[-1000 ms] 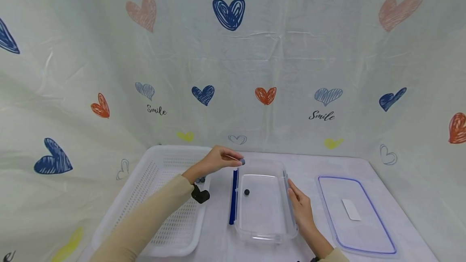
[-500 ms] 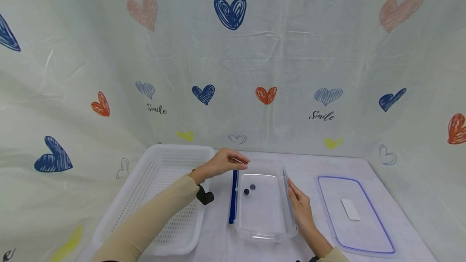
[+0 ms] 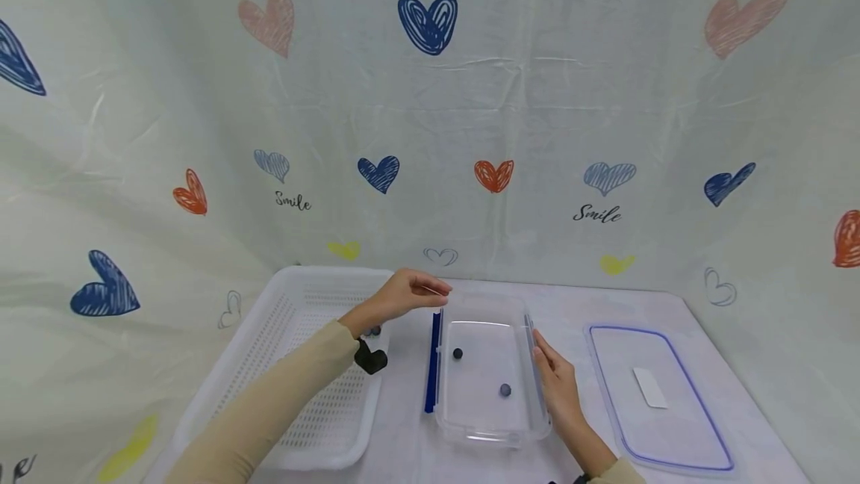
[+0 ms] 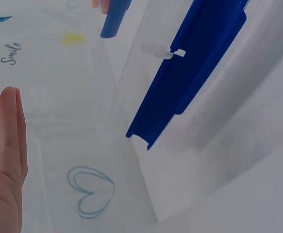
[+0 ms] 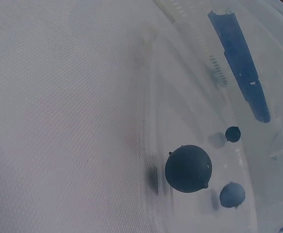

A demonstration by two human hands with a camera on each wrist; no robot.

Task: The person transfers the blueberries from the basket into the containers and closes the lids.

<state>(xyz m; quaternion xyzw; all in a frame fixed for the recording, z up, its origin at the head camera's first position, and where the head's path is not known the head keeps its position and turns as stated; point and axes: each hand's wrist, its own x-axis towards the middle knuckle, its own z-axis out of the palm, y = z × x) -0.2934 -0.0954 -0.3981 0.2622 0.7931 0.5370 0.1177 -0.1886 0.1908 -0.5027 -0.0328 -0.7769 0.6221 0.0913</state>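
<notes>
My left hand (image 3: 416,291) hovers over the far left corner of a clear plastic box (image 3: 487,438), holding nothing. In the left wrist view its fingers (image 4: 8,141) are straight and together. My right hand (image 3: 558,383) rests along the right side of the box, its fingers extended against the wall. Inside the box lie a small black ball (image 3: 457,353) near the left wall and a blue-grey ball (image 3: 505,390) nearer the front right. The right wrist view shows a large dark ball (image 5: 188,168) with small nubs. A blue side latch (image 3: 432,364) hangs folded outward on the left.
A white perforated basket (image 3: 359,443) stands to the left under my left arm, with a few dark balls (image 3: 372,331) at its right side, partly hidden by the wrist. On the right lies a clear lid (image 3: 672,461) with a blue seal and a white label (image 3: 649,388).
My left hand has let go of the blue-grey ball, which dropped into the box and rolled toward the front right. The hand then drew back slightly left. My right hand has stayed put.
</notes>
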